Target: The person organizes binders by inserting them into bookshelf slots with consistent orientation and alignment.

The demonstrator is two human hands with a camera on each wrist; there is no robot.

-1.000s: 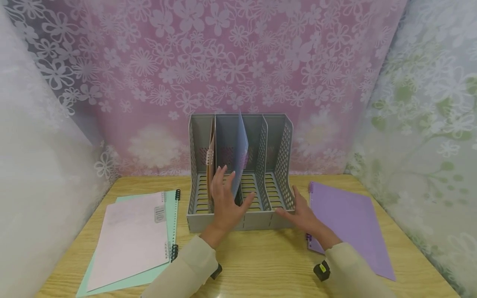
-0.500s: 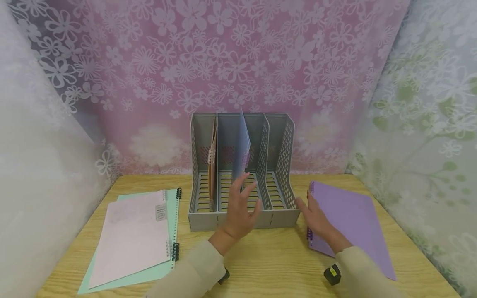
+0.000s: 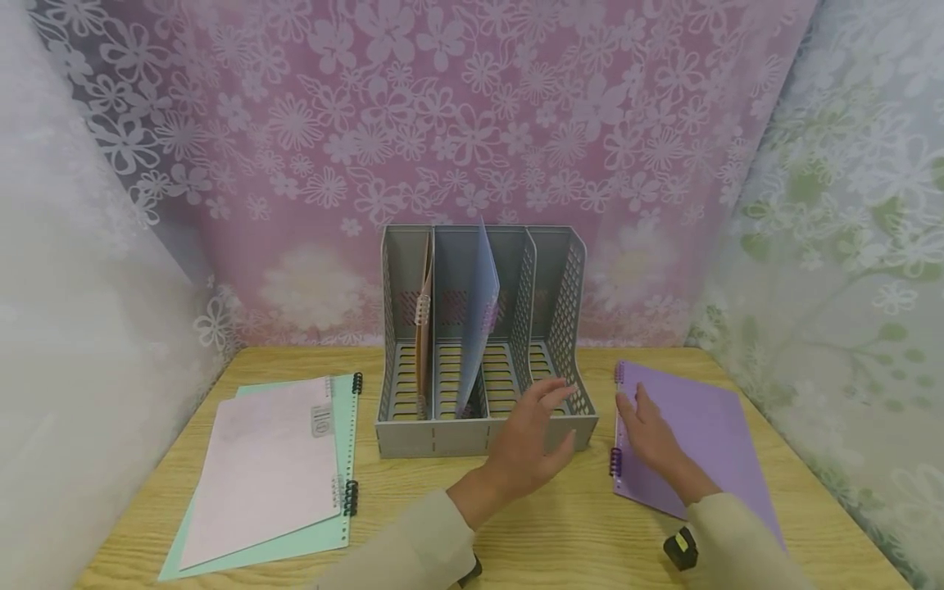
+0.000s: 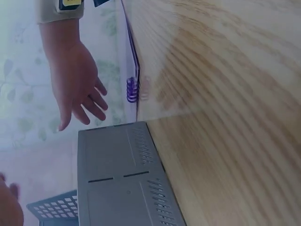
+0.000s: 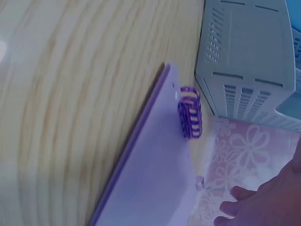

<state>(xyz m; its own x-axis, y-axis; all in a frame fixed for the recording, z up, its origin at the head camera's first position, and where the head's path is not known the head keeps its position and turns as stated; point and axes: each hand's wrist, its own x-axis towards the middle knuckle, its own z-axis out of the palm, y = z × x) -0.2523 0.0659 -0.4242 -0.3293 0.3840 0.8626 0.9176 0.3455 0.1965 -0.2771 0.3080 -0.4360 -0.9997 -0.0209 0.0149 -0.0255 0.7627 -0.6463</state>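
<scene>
left hand [image 3: 522, 449], fingers relaxed, at the gray file rack's [image 3: 431, 439] front; right hand [image 3: 655, 438], fingers extended, above the purple notebook [image 3: 711, 442].

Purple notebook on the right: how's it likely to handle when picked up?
The purple notebook is probably fairly stiff: its cover edge looks straight. It's likely light for its area, being thin. Its smooth-looking cover might slide on the wooden table, though the lower purple coil could snag.
</scene>
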